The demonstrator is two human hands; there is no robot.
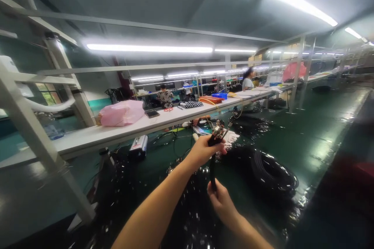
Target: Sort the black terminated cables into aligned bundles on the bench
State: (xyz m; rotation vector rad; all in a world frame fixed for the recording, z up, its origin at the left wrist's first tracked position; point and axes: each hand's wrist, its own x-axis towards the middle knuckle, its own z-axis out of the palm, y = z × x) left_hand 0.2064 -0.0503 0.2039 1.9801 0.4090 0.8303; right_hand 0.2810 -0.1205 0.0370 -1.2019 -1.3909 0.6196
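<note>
A bundle of black cables (213, 171) with metal connectors (218, 132) at its upper end stands nearly upright in front of me. My left hand (206, 148) is closed around the bundle just below the connectors. Lower down, my right hand (222, 201) grips the same cables between thumb and fingers. Behind the connectors, a pale crumpled glove-like item (231, 138) lies low, partly hidden. To the right of my hands lies a coil of black cable (274, 175) with a shiny surface.
A long white workbench (172, 118) crosses ahead, bearing a pink bag (122, 113), a dark phone-like item (152, 114) and a blue bin (219, 95). A metal frame post (37, 144) stands at left. A silver case (139, 147) sits below the bench. People (248, 81) are farther back.
</note>
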